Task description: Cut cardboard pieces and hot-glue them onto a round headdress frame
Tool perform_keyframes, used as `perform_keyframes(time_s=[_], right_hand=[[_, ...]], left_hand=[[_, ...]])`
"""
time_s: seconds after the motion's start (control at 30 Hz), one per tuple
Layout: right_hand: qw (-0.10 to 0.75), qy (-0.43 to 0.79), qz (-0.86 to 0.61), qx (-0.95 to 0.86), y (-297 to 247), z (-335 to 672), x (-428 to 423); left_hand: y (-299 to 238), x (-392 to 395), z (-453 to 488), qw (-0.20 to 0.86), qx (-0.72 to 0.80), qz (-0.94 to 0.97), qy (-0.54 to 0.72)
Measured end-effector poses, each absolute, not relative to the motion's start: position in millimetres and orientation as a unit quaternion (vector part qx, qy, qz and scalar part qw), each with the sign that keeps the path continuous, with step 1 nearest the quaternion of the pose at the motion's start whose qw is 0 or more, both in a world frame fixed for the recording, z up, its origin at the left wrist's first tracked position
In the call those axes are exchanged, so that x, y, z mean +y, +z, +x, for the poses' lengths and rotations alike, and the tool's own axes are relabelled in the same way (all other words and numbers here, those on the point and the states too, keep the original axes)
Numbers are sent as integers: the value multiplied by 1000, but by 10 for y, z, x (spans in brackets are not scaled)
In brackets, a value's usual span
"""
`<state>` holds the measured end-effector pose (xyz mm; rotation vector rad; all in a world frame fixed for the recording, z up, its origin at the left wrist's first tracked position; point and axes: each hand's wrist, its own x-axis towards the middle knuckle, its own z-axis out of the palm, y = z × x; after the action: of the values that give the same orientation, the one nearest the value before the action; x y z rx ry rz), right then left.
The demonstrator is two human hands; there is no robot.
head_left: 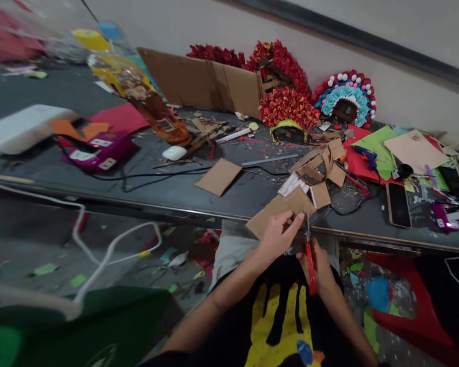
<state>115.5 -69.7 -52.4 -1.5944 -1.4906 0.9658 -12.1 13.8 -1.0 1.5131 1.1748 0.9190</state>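
Note:
My left hand [277, 234] is closed on a piece of brown cardboard [268, 213] at the table's front edge. In my right hand [321, 265] is a pair of scissors [310, 262] with red handles, its blades pointing up and away from me. The blades stand at the right edge of the cardboard; whether they are cutting into it I cannot tell. Just beyond lie cardboard scraps [320, 195] and a printed white paper [291, 184]. A separate cardboard square [219, 176] rests on the table to the left.
A bottle of amber liquid [168, 125], a purple power strip [103, 152] and black cables lie left. Red flower-like headpieces [288, 108] lean near the wall. A blue glue gun [366, 157] and phone [398, 205] are on the right. A red chair [413, 306] stands below.

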Motion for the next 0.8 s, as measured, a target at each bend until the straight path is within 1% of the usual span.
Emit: perform_keyframes(time_s=[0.1, 0.3, 0.4, 0.57, 0.67, 0.8], right_hand=[[369, 369, -626, -580, -443, 1141, -648], [417, 407, -570, -579, -387, 1189, -598], [409, 411, -569, -583, -362, 1211, -562], [403, 357, -622, -569, -281, 1186, -494], [396, 342, -625, -580, -245, 1204, -466], [381, 384, -605, -584, -264, 1267, -474]], left_hand=[[3, 175, -118, 457, 471, 658, 370], [125, 245, -155, 427, 430, 707, 366], [176, 272, -170, 421, 405, 733, 349], [193, 321, -165, 447, 398, 721, 349], [210, 390, -175, 433, 405, 720, 360], [254, 499, -187, 417, 421, 703, 392]])
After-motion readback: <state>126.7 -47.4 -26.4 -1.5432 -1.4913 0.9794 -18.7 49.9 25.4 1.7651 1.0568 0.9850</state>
